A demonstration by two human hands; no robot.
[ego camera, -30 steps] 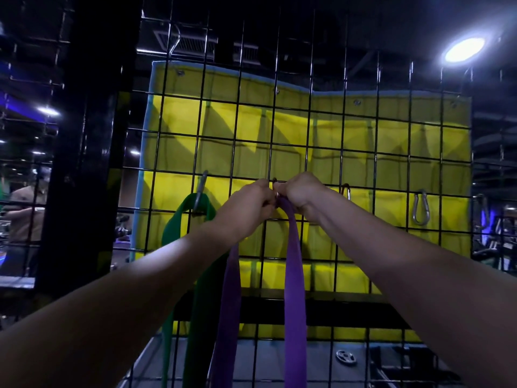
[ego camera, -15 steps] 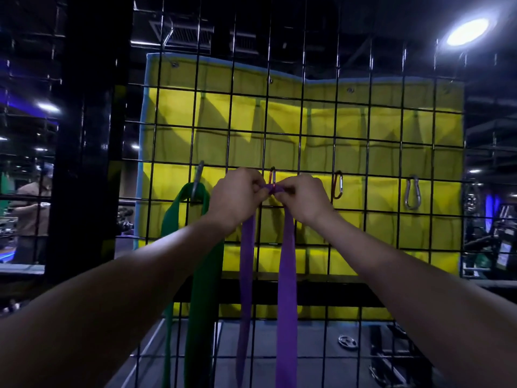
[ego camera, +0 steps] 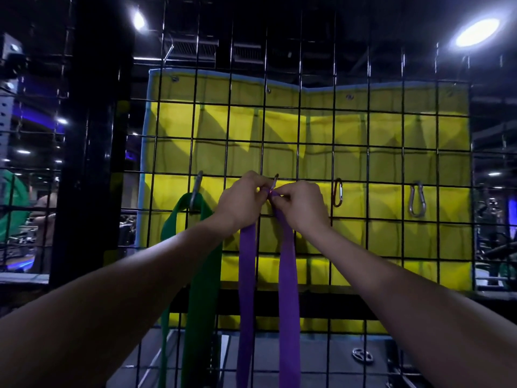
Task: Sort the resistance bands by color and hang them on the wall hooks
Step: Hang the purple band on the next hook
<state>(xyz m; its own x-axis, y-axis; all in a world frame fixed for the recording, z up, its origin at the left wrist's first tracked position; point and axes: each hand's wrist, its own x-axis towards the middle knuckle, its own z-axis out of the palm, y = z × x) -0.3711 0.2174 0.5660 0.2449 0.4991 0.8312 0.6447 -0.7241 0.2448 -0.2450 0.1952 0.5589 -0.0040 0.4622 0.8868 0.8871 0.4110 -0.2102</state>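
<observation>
A black wire grid [ego camera: 316, 152] fills the view, a yellow mat [ego camera: 391, 130] behind it. A black post [ego camera: 89, 163] stands left. Ceiling lights [ego camera: 477, 32] glare above a dim gym.

Purple band [ego camera: 288, 289] hangs doubled from the middle carabiner [ego camera: 275, 182]; green band [ego camera: 200, 275] drapes off the left hook [ego camera: 195, 191].

A single head-worn wide-angle view faces a black wire grid panel [ego camera: 316, 152] straight on, at arm's reach, tilted perhaps slightly upward, ceiling lights [ego camera: 477, 32] showing.
</observation>
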